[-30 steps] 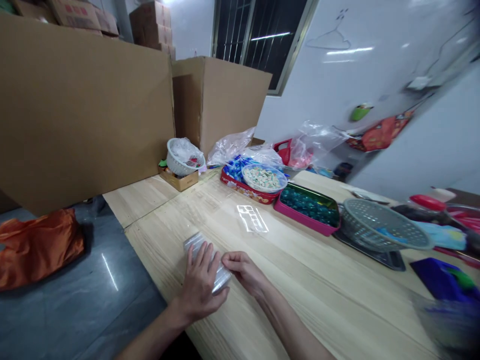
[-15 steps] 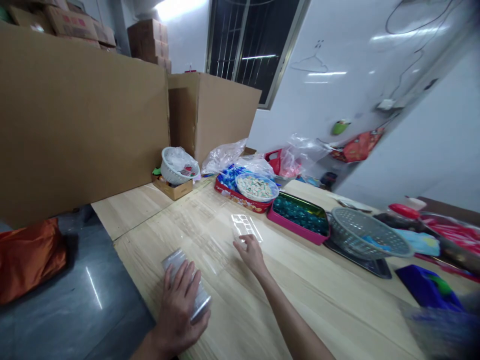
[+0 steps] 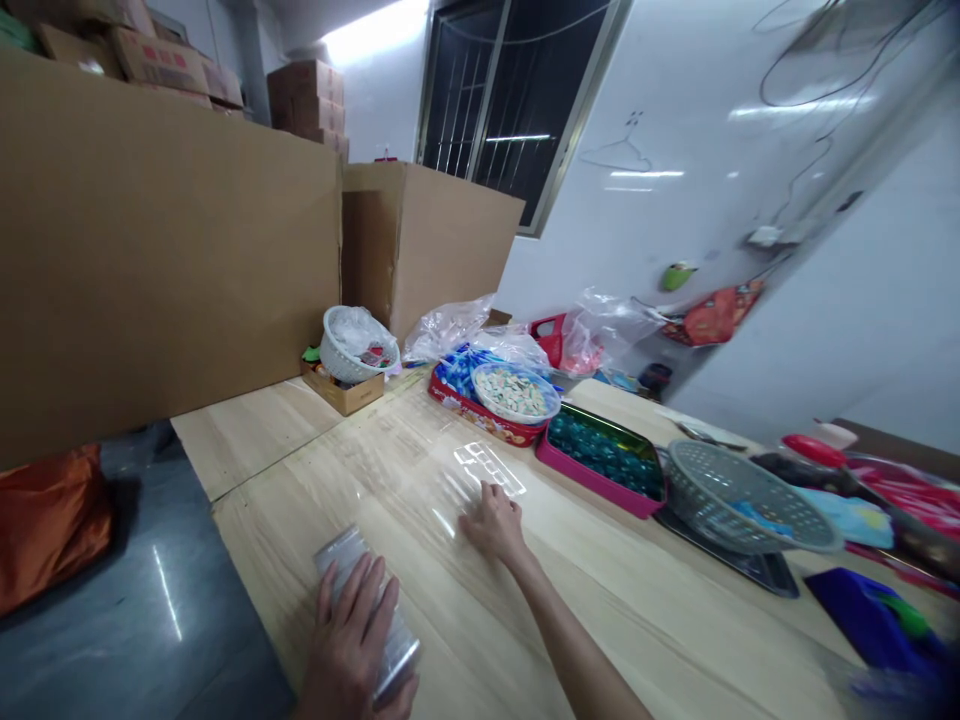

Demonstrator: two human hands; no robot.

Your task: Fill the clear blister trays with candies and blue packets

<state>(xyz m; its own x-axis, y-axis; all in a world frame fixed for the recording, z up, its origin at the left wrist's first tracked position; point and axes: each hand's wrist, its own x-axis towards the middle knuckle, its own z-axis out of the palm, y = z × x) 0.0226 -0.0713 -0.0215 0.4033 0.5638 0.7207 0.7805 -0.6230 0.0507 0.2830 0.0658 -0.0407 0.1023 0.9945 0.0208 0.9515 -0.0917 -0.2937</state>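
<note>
My left hand point(image 3: 352, 645) lies flat, fingers stretched, on a stack of clear plastic bags point(image 3: 340, 551) near the left edge of the wooden table point(image 3: 622, 610). Further out, my right hand point(image 3: 491, 522) rests knuckles up with its fingers curled down onto a single clear plastic bag point(image 3: 416, 480). That bag lies spread flat on the table and catches a reflection of the ceiling light.
Beyond the hands stand a white basket point(image 3: 352, 345), a bowl of pale sweets point(image 3: 516, 392) on a red tray, a pink tray of green sweets point(image 3: 604, 455) and a grey colander point(image 3: 742, 497). Big cardboard boxes point(image 3: 150, 250) wall off the left. An orange bag point(image 3: 45, 520) lies on the floor.
My right hand left the stack and moved forward over the table, spreading one clear bag flat, then curled its fingers on it. My left hand stayed on the stack.
</note>
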